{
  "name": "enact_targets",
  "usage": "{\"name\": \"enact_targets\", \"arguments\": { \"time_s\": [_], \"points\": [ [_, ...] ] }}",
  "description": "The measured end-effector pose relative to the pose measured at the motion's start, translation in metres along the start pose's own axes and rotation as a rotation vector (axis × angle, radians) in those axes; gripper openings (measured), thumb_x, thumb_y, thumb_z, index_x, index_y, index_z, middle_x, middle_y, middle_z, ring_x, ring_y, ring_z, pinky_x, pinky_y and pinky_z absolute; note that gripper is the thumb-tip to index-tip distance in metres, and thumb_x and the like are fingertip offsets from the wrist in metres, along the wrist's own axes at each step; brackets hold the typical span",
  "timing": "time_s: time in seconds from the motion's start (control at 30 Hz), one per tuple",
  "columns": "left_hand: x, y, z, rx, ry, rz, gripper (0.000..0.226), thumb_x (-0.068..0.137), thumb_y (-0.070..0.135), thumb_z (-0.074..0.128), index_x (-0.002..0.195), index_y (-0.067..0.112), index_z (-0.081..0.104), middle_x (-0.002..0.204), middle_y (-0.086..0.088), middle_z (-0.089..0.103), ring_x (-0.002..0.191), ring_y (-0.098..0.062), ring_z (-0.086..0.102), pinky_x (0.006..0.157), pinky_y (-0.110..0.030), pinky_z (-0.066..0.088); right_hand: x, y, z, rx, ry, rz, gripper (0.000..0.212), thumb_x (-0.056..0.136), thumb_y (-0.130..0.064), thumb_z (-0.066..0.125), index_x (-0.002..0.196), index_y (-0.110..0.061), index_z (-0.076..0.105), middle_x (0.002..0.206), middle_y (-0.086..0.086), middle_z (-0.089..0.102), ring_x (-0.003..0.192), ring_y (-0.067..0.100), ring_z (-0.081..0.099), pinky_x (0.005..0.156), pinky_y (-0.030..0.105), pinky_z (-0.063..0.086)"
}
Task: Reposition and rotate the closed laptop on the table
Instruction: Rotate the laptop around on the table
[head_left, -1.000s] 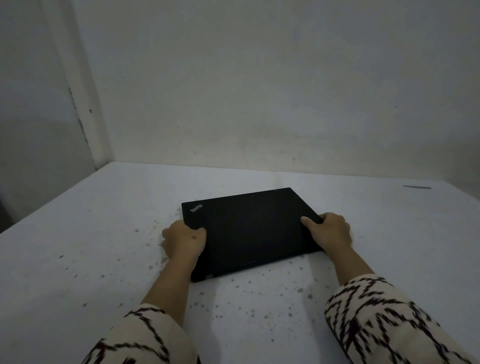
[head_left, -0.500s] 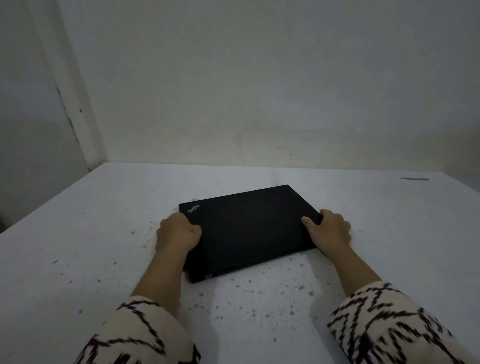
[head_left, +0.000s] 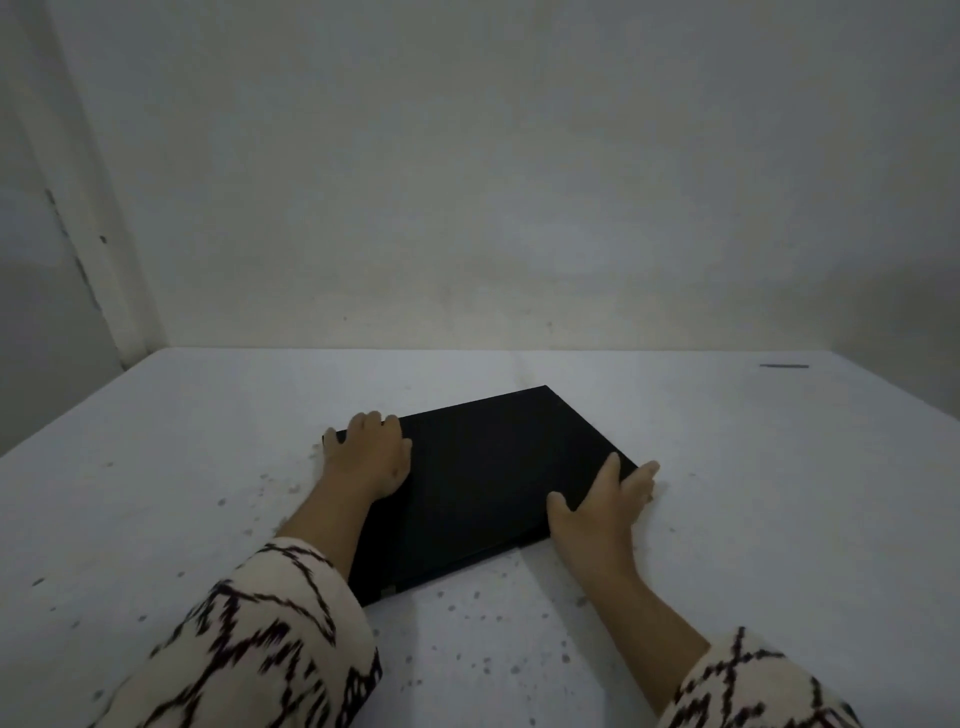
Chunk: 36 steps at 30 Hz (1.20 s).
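A closed black laptop (head_left: 483, 478) lies flat on the white speckled table (head_left: 753, 493), turned at an angle with one corner pointing away from me. My left hand (head_left: 370, 457) rests on its far left corner, fingers curled over the edge, hiding the logo. My right hand (head_left: 602, 512) grips the right corner, thumb on the lid and fingers spread along the side edge. Both forearms wear patterned cream and black sleeves.
The table meets a pale wall (head_left: 519, 208) at the back and a wall corner (head_left: 104, 291) at the far left. A thin dark strip (head_left: 783, 366) lies at the table's far right. Dark specks dot the surface around the laptop.
The laptop has turned counter-clockwise on the table. My left hand slid forward to the far left corner, covering the logo. My right hand moved back toward me along the right edge.
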<state>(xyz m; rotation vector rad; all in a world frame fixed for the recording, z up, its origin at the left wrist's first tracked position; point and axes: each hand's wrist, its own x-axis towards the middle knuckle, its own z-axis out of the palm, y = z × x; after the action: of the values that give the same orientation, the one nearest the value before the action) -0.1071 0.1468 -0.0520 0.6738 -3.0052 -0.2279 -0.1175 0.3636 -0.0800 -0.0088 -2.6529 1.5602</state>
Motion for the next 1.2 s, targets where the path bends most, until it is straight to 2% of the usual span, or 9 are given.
{"name": "enact_targets", "arguments": {
  "time_s": [0.1, 0.2, 0.37, 0.5, 0.7, 0.83, 0.93, 1.03, 1.2],
  "points": [
    [0.012, 0.001, 0.002, -0.017, -0.011, 0.051, 0.039, 0.099, 0.031, 0.028, 0.124, 0.007, 0.047, 0.134, -0.012, 0.049, 0.127, -0.029, 0.044, 0.113, -0.050, 0.025, 0.003, 0.005, 0.003, 0.117, 0.050, 0.052, 0.080, 0.086, -0.003, 0.055, 0.149, -0.006, 0.004, 0.156, 0.010, -0.027, 0.148, 0.028, -0.006, 0.121, 0.041, 0.017],
    [0.020, 0.001, 0.004, -0.042, 0.019, 0.078, 0.040, 0.099, 0.030, 0.029, 0.123, 0.005, 0.047, 0.129, -0.016, 0.051, 0.118, -0.032, 0.050, 0.106, -0.044, 0.035, 0.008, 0.010, 0.006, 0.147, 0.067, 0.077, 0.075, 0.084, -0.001, 0.055, 0.146, -0.004, 0.013, 0.158, 0.012, -0.013, 0.146, 0.032, 0.013, 0.115, 0.046, 0.030],
    [0.022, -0.004, 0.004, -0.058, 0.021, 0.098, 0.044, 0.098, 0.034, 0.031, 0.129, 0.005, 0.046, 0.130, -0.019, 0.050, 0.117, -0.033, 0.049, 0.099, -0.040, 0.041, 0.015, 0.006, 0.008, 0.123, 0.060, 0.082, 0.071, 0.087, -0.002, 0.051, 0.146, 0.000, 0.012, 0.158, 0.014, -0.015, 0.147, 0.032, 0.008, 0.116, 0.043, 0.030],
    [0.018, -0.008, 0.002, -0.055, 0.027, 0.085, 0.045, 0.096, 0.039, 0.035, 0.124, 0.006, 0.050, 0.128, -0.018, 0.050, 0.116, -0.033, 0.049, 0.095, -0.041, 0.043, 0.032, 0.005, 0.007, 0.096, 0.085, 0.066, 0.062, 0.084, -0.002, 0.054, 0.139, 0.003, 0.025, 0.153, 0.020, 0.011, 0.135, 0.038, 0.034, 0.105, 0.047, 0.044],
    [0.011, -0.016, 0.001, -0.094, 0.060, 0.023, 0.049, 0.092, 0.046, 0.042, 0.119, 0.007, 0.055, 0.122, -0.015, 0.054, 0.111, -0.032, 0.052, 0.093, -0.042, 0.046, 0.050, -0.003, 0.011, 0.009, 0.070, 0.057, 0.057, 0.087, -0.004, 0.049, 0.138, 0.006, 0.026, 0.155, 0.019, 0.012, 0.132, 0.039, 0.039, 0.105, 0.049, 0.042],
    [0.003, -0.022, 0.000, -0.160, 0.092, -0.009, 0.047, 0.090, 0.044, 0.048, 0.116, 0.006, 0.057, 0.120, -0.014, 0.057, 0.110, -0.031, 0.054, 0.092, -0.042, 0.049, 0.063, -0.013, 0.015, -0.017, 0.049, 0.055, 0.050, 0.087, -0.002, 0.048, 0.134, 0.006, 0.031, 0.151, 0.020, 0.020, 0.126, 0.041, 0.045, 0.102, 0.050, 0.045],
    [-0.002, -0.028, -0.003, -0.189, 0.099, -0.024, 0.041, 0.090, 0.040, 0.051, 0.108, 0.005, 0.059, 0.112, -0.015, 0.061, 0.098, -0.028, 0.059, 0.084, -0.039, 0.051, 0.074, -0.020, 0.017, -0.036, 0.016, 0.056, 0.053, 0.087, 0.002, 0.047, 0.136, 0.008, 0.029, 0.151, 0.022, 0.021, 0.127, 0.041, 0.044, 0.101, 0.047, 0.045],
    [-0.009, -0.031, -0.006, -0.190, 0.112, -0.050, 0.039, 0.091, 0.038, 0.050, 0.104, 0.003, 0.060, 0.106, -0.015, 0.064, 0.085, -0.025, 0.055, 0.074, -0.034, 0.045, 0.082, -0.026, 0.020, -0.068, -0.042, 0.023, 0.056, 0.088, 0.003, 0.045, 0.140, 0.006, 0.024, 0.158, 0.019, 0.013, 0.131, 0.038, 0.040, 0.103, 0.042, 0.042],
    [-0.021, -0.030, -0.007, -0.198, 0.122, -0.086, 0.039, 0.092, 0.037, 0.048, 0.098, 0.001, 0.062, 0.095, -0.015, 0.065, 0.081, -0.024, 0.054, 0.073, -0.031, 0.043, 0.090, -0.030, 0.020, -0.126, -0.086, -0.036, 0.062, 0.092, 0.000, 0.044, 0.146, 0.002, 0.016, 0.156, 0.018, 0.019, 0.138, 0.033, 0.033, 0.109, 0.036, 0.034]
  ]
}}
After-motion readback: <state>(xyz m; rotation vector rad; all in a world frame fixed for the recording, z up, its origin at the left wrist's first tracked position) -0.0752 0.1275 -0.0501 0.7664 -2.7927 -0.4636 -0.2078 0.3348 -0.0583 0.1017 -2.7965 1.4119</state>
